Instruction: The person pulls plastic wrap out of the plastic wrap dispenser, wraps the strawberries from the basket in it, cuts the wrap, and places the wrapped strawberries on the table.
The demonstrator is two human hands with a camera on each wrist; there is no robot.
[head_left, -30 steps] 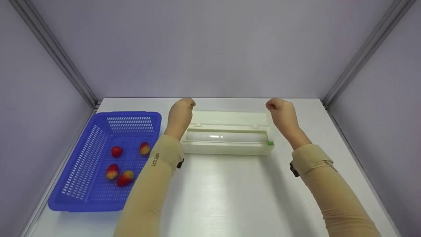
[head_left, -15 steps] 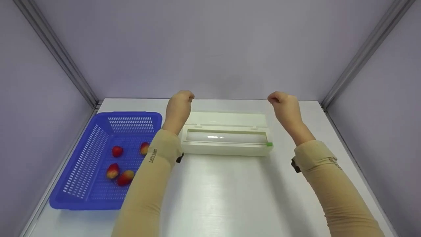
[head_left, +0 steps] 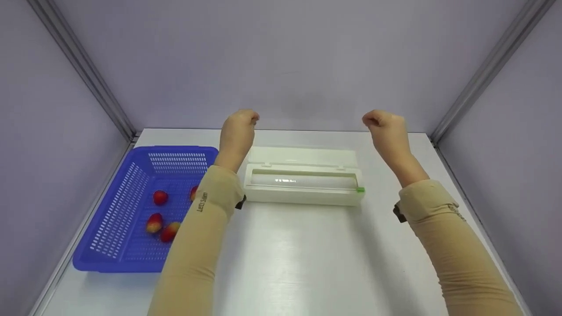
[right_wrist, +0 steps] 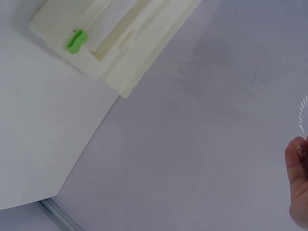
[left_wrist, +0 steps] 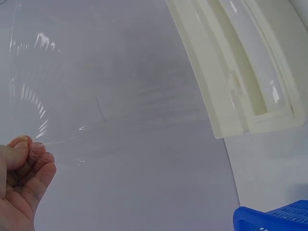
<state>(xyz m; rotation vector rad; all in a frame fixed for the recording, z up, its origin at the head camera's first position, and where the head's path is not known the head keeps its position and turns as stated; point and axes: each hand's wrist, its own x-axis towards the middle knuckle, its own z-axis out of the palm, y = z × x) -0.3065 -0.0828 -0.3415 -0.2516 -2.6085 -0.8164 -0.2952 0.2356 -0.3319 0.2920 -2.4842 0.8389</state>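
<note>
A sheet of clear cling film point(left_wrist: 31, 103) shows by its glints and wrinkles in the left wrist view. My left hand point(head_left: 238, 134) pinches one corner of it between thumb and curled fingers. On the other side, my right hand point(head_left: 390, 135) pinches the film too, with glints just above its fingers at the edge of the right wrist view. Both hands are raised beyond the white cling film dispenser point(head_left: 303, 195), one to each side. Its lid point(head_left: 303, 156) lies back, and the film roll point(head_left: 303, 180) shows inside. A green slide cutter point(head_left: 360, 190) sits at the dispenser's right end.
A blue plastic basket point(head_left: 83, 263) stands on the left of the white table point(head_left: 298, 263), holding several red-and-yellow fruits point(head_left: 154, 223). My left sleeve overlaps the basket's right side. Grey walls point(head_left: 303, 57) enclose the back and both sides.
Both hands have risen and moved farther from the dispenser toward the back wall, spreading slightly apart, still pinching the film. The dispenser and basket have stayed in place.
</note>
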